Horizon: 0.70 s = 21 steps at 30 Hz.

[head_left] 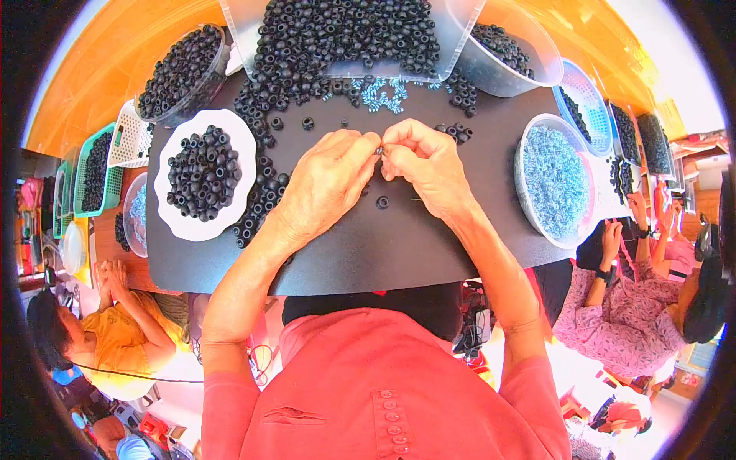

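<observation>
Above the middle of the dark table, my left hand point(326, 180) and my right hand point(429, 165) meet with fingertips pinched together. Between them shows a small dark piece point(379, 151), its details too small to make out. A single hollow black plastic part point(382, 202) lies on the table just below my fingers. Left of my left hand, a white scalloped plate point(162, 188) carries a heap of similar hollow black parts. Beyond my fingertips lies a scatter of small clear-blue pieces point(383, 96).
A tipped clear bin point(465, 34) spills black parts at the far edge. At right stands a clear tub point(529, 207) of small blue pieces; a clear bowl point(222, 65) of black parts is far left. Co-workers sit at left point(123, 330) and right point(625, 314).
</observation>
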Each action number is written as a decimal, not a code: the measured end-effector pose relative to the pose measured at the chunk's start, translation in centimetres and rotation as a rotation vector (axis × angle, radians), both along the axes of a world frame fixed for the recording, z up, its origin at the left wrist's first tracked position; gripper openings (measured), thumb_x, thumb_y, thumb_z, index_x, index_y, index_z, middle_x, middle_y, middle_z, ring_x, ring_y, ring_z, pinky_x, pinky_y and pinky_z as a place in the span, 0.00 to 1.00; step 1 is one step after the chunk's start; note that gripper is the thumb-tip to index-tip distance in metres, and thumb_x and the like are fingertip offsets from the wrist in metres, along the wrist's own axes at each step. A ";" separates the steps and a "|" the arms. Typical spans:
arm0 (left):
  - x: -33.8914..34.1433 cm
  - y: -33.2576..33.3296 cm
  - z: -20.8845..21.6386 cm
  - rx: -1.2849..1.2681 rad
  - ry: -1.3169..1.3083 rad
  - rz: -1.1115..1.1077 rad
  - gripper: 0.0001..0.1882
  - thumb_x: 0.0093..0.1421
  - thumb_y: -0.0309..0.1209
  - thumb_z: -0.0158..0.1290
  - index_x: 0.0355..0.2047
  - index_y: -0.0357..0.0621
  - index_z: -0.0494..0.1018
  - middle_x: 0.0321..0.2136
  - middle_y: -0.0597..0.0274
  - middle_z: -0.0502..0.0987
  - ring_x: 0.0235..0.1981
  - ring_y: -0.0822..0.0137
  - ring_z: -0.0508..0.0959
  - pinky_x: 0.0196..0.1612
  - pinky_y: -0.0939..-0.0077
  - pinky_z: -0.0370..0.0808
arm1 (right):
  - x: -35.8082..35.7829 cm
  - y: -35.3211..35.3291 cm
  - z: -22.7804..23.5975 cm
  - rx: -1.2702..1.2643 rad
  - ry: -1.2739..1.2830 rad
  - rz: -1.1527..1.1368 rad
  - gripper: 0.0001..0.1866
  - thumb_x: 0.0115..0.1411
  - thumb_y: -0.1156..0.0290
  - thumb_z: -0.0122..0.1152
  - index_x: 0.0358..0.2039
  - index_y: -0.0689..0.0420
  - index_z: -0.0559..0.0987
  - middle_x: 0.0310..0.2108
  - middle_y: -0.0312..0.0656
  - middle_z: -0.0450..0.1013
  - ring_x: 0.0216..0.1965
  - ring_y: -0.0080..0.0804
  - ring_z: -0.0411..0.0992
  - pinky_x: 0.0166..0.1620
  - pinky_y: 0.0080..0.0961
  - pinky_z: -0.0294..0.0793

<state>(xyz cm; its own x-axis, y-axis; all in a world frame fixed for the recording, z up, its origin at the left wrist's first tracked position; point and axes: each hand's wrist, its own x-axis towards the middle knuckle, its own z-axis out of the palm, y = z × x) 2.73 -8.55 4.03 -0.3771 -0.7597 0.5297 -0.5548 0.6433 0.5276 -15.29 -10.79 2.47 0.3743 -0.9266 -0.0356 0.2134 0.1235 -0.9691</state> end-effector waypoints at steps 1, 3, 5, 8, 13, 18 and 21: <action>0.1 0.0 0.0 0.003 -0.008 -0.003 0.14 0.51 0.17 0.54 0.40 0.35 0.70 0.32 0.48 0.74 0.35 0.49 0.76 0.38 0.64 0.74 | 0.0 0.0 0.0 -0.004 0.010 0.002 0.05 0.57 0.81 0.55 0.35 0.62 0.75 0.28 0.35 0.72 0.28 0.21 0.70 0.34 0.18 0.71; 0.2 0.1 0.0 0.007 -0.017 -0.004 0.14 0.51 0.17 0.54 0.39 0.35 0.70 0.32 0.49 0.74 0.35 0.49 0.76 0.38 0.63 0.74 | 0.2 0.1 0.5 -0.030 0.046 0.000 0.05 0.56 0.81 0.56 0.35 0.62 0.74 0.28 0.35 0.72 0.28 0.20 0.70 0.34 0.17 0.71; 0.2 0.0 0.0 -0.021 -0.012 -0.012 0.14 0.51 0.17 0.54 0.40 0.35 0.70 0.33 0.49 0.74 0.35 0.49 0.76 0.38 0.63 0.74 | 0.3 0.2 0.5 -0.057 0.085 -0.007 0.05 0.56 0.81 0.56 0.35 0.61 0.74 0.28 0.35 0.72 0.28 0.20 0.70 0.34 0.17 0.71; 0.2 0.1 0.1 0.017 -0.036 -0.005 0.14 0.51 0.17 0.54 0.40 0.35 0.70 0.33 0.48 0.74 0.35 0.49 0.76 0.38 0.63 0.74 | 0.4 0.2 0.4 -0.128 0.083 -0.051 0.05 0.54 0.82 0.57 0.32 0.61 0.76 0.27 0.30 0.73 0.27 0.13 0.69 0.31 0.12 0.69; 0.2 0.1 0.1 0.040 0.022 -0.040 0.13 0.53 0.19 0.53 0.40 0.36 0.69 0.26 0.51 0.73 0.31 0.52 0.75 0.36 0.61 0.72 | 0.3 0.4 0.8 -0.147 0.110 -0.055 0.05 0.54 0.82 0.59 0.32 0.61 0.75 0.27 0.30 0.73 0.28 0.12 0.69 0.31 0.12 0.70; 0.2 0.2 1.2 0.509 0.225 -0.110 0.07 0.61 0.25 0.49 0.37 0.33 0.70 0.25 0.52 0.75 0.28 0.57 0.76 0.37 0.68 0.72 | 0.1 0.5 1.1 -0.157 0.043 -0.024 0.05 0.54 0.82 0.59 0.31 0.60 0.74 0.27 0.31 0.73 0.28 0.13 0.70 0.31 0.12 0.70; 0.7 0.0 0.9 0.594 0.316 -0.175 0.09 0.65 0.29 0.46 0.34 0.34 0.71 0.24 0.55 0.76 0.26 0.65 0.77 0.35 0.73 0.72 | 0.1 0.5 1.0 -0.155 0.054 -0.003 0.04 0.55 0.81 0.59 0.31 0.60 0.74 0.26 0.31 0.73 0.28 0.14 0.71 0.31 0.12 0.70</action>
<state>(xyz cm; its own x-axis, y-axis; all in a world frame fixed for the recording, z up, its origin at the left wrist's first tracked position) 3.45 -8.58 4.93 -0.4168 -0.8970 0.1473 -0.2308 0.2612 0.9373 -15.17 -10.32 3.52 0.3728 -0.9237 0.0880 0.1603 -0.0294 -0.9866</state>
